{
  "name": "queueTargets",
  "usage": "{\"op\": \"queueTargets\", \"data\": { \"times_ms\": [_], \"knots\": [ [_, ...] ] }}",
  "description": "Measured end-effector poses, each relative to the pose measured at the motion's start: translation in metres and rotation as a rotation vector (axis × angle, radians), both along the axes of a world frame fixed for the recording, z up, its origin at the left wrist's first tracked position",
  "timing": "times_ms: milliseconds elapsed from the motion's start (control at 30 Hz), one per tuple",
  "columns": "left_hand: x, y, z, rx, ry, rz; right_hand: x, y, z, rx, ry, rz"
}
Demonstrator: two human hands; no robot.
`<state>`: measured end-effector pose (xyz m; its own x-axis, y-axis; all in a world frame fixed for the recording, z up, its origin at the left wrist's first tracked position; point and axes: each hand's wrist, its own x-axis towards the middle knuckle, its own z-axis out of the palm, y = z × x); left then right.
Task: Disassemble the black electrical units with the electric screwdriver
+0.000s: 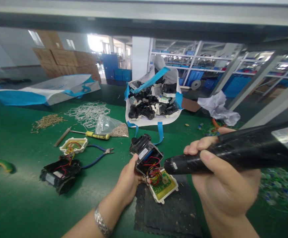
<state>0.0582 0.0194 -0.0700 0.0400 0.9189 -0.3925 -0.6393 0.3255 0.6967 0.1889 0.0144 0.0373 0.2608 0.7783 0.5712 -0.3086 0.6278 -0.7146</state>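
My left hand (129,180) is closed around the side of an opened black plastic housing (142,150), tilted above a dark mat (168,215). Red, yellow and black wires run from the housing to a white-rimmed cover holding a green circuit board (162,185). In my right hand (223,175) is a thick black electric screwdriver (233,148), pointing left. Its thin bit reaches in among the wires; whether it touches a screw I cannot tell. Left of my hands lies a second opened black housing (61,175), wired to its white cover (74,145).
Blue-handled pliers (94,158) and a yellow screwdriver (98,135) lie on the green table. A white bag (153,120) full of black housings stands behind. Loose screws (47,122), white rings (88,112) and a plastic bag (119,129) lie at left. A metal post (277,99) slants at right.
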Motion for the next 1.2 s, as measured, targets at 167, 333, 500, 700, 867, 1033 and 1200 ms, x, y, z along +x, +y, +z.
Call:
{"op": "queueTargets", "data": {
  "times_ms": [167, 333, 500, 700, 867, 1033, 1200],
  "knots": [
    [0.0, -0.001, 0.002, 0.044, 0.036, -0.014, -0.004, 0.0, -0.003, -0.006, -0.015, 0.028],
    [0.001, -0.004, -0.001, 0.087, 0.062, -0.015, -0.003, -0.001, -0.005, -0.037, -0.061, 0.05],
    [0.0, -0.006, -0.011, 0.198, 0.182, 0.066, -0.003, 0.002, -0.009, -0.062, -0.116, 0.088],
    [-0.002, -0.007, -0.015, 0.262, 0.269, 0.084, -0.002, 0.005, -0.013, -0.123, -0.168, 0.111],
    [0.001, -0.007, -0.003, 0.173, 0.024, 0.068, -0.001, 0.006, -0.016, -0.159, -0.204, 0.139],
    [0.001, -0.009, 0.006, 0.112, -0.085, 0.009, -0.002, 0.007, -0.018, -0.187, -0.219, 0.147],
    [0.002, -0.005, 0.003, 0.086, -0.162, 0.007, 0.005, 0.005, -0.012, -0.205, -0.222, 0.134]
  ]
}}
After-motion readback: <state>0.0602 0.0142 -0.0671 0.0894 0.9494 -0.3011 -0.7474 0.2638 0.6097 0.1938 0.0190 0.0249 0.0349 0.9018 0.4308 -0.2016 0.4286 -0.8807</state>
